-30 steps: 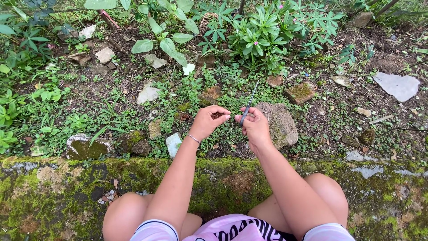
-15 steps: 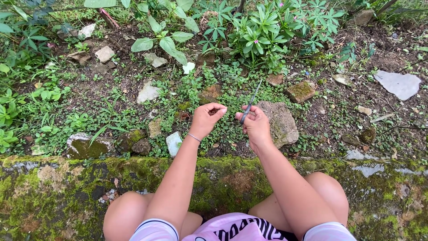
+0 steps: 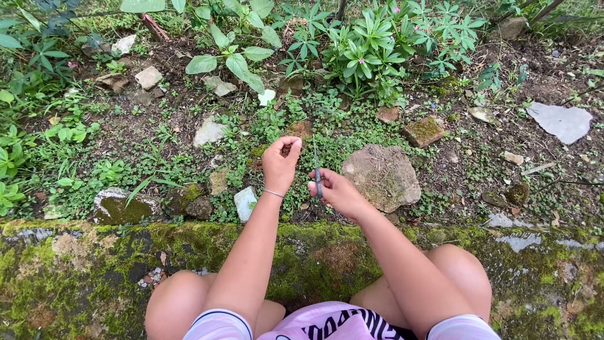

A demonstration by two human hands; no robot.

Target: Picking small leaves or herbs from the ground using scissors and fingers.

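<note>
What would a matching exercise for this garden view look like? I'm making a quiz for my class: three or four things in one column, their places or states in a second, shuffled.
Things:
1. left hand
2. right hand
3. large flat rock
4. mossy ledge

Places or states:
A. runs across the view above the person's knees
B. grips a thin dark tool, tip pointing up
C. fingertips pinched together, thin bracelet at the wrist
D. lies on the soil just right of the hands

Pairs: 1-C, 2-B, 3-D, 4-A
</note>
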